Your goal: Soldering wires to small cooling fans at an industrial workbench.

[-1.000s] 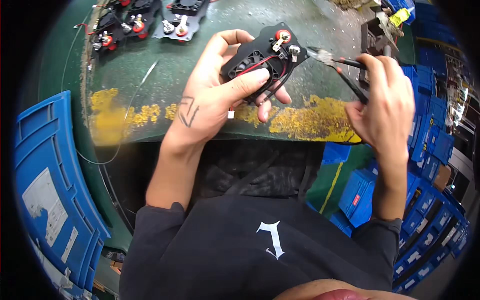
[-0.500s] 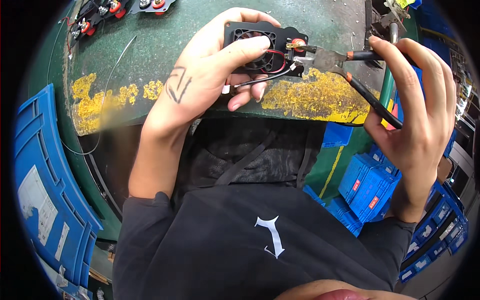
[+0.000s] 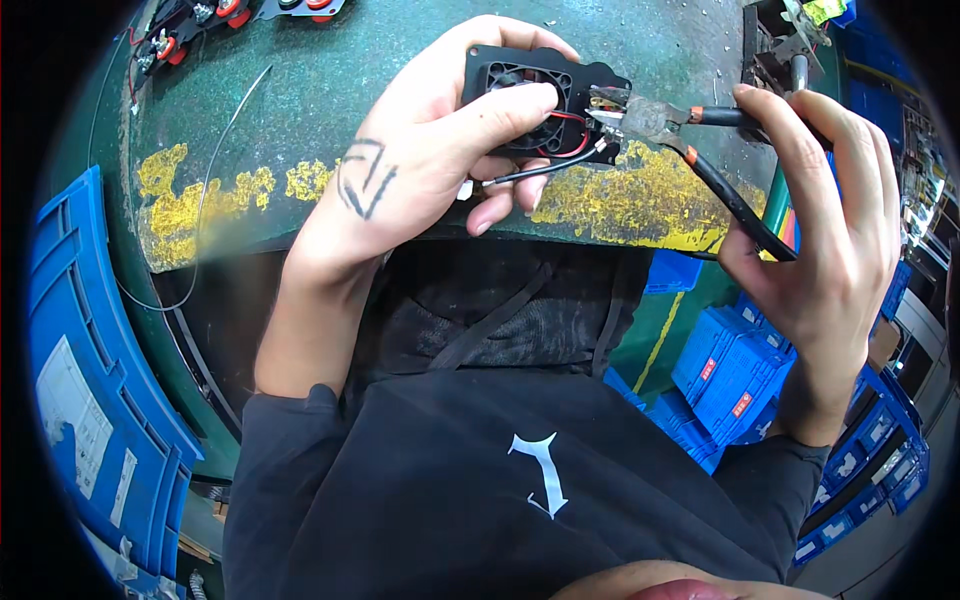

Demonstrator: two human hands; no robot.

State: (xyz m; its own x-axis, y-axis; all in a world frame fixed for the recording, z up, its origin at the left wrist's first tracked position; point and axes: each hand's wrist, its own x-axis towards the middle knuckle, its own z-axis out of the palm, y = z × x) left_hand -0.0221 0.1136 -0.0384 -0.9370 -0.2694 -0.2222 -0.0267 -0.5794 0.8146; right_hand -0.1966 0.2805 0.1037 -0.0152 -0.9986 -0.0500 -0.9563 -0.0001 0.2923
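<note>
My left hand (image 3: 425,145) is closed on a small black panel with a square fan (image 3: 558,80), its thumb lying over the fan. Red wires (image 3: 577,119) cross the panel beside the fan. Below them runs a black cable (image 3: 540,174), and a small white connector (image 3: 466,190) hangs by my fingers. My right hand (image 3: 835,195) grips a pair of pliers (image 3: 655,121) by its black handles, which have orange ends near the pivot. The handles are spread, and the jaws lie over the panel's right end, hiding the terminals there. Whether they touch anything is unclear.
The worn green bench (image 3: 380,45) has a chipped yellow front edge. Similar panels with red knobs (image 3: 232,12) lie at its far left, near a thin loose wire (image 3: 212,150). Metal fixture (image 3: 795,70) stands at the right. Blue crates stand left (image 3: 100,330) and right (image 3: 730,365).
My left hand and the fan panel have shifted slightly right, towards the pliers. The jaws now overlap the panel's right end, covering the brass terminal and red part that showed before.
</note>
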